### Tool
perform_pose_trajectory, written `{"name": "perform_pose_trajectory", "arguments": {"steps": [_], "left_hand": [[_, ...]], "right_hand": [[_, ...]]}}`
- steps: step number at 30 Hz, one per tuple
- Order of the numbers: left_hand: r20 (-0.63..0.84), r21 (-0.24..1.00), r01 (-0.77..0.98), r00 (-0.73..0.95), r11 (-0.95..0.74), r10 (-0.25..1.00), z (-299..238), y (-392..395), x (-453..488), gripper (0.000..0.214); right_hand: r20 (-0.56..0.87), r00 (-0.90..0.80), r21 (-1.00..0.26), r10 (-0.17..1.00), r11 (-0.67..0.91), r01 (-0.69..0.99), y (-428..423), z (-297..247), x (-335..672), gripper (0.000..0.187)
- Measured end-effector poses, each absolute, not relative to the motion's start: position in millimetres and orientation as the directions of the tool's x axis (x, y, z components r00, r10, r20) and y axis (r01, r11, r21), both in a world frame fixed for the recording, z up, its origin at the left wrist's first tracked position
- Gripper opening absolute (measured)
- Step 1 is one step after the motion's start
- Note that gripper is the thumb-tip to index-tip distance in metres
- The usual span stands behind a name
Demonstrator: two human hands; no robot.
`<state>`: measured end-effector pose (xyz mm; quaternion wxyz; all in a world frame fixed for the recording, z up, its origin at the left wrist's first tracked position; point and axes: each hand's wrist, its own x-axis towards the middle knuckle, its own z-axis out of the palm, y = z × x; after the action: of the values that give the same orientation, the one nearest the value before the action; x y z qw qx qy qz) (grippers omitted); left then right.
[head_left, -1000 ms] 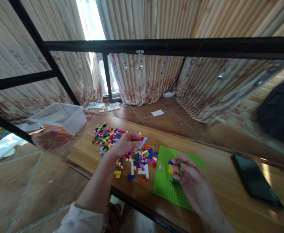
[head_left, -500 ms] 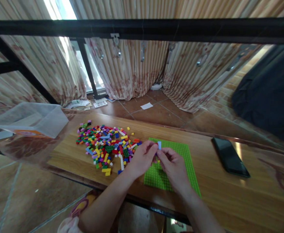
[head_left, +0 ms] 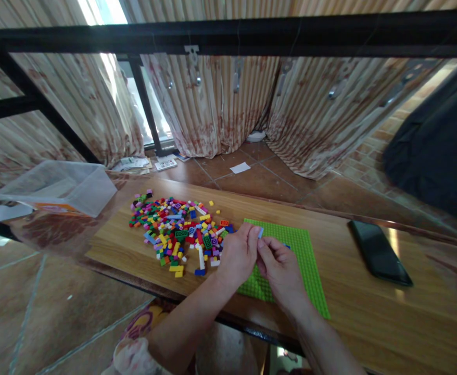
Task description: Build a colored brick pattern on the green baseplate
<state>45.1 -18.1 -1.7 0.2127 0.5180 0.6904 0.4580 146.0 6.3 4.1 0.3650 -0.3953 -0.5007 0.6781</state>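
Note:
My left hand point(head_left: 239, 255) is closed in a pinch, with the end of a light blue toy brick point(head_left: 260, 232) showing at its fingertips. Close against it, my right hand point(head_left: 282, 268) has its thumb and fingers pressed together just below the brick. Whatever lies between the right fingertips is hidden. Both hands are over a green studded baseplate point(head_left: 304, 260). A small blue piece point(head_left: 287, 246) shows just beyond my right knuckles. To the left of my hands spreads a pile of mixed coloured toy bricks point(head_left: 181, 233).
A black phone point(head_left: 379, 252) lies on the wooden table point(head_left: 349, 307) at the right. At the far left is a translucent plastic box point(head_left: 62, 187). A dark metal rail point(head_left: 228, 39) crosses in front of the curtains, and papers point(head_left: 240, 167) lie on the floor beyond the table.
The light blue brick has tipped from upright to slanted, and the left fingers now cover more of it. The hands have drawn tighter together. The whole view has shifted slightly.

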Motion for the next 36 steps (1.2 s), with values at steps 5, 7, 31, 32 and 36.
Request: {"name": "perform_pose_trajectory", "arguments": {"steps": [5, 7, 31, 32, 36], "left_hand": [[0.155, 0.897, 0.441, -0.355, 0.020, 0.922, -5, -14, 43, 0.036], [0.123, 0.921, 0.388, -0.352, 0.025, 0.928, -6, -12, 39, 0.037], [-0.012, 0.344, 0.712, -0.648, 0.612, 0.761, 3, -33, -80, 0.040], [0.009, 0.352, 0.710, -0.654, 0.610, 0.757, 5, -33, -81, 0.038], [0.095, 0.513, 0.720, -0.589, 0.467, 0.803, 10, -31, -77, 0.038]], "right_hand": [[-0.206, -0.406, -0.959, 0.890, -0.267, -0.099, 8, 6, 148, 0.044], [-0.249, -0.422, -0.942, 0.872, -0.320, -0.105, 9, 7, 149, 0.045], [-0.356, -0.479, -0.931, 0.803, -0.347, 0.111, 2, -3, 150, 0.047], [-0.361, -0.478, -0.929, 0.801, -0.352, 0.114, 2, -3, 150, 0.047], [-0.372, -0.485, -0.925, 0.791, -0.359, 0.124, 2, -2, 148, 0.046]]}}
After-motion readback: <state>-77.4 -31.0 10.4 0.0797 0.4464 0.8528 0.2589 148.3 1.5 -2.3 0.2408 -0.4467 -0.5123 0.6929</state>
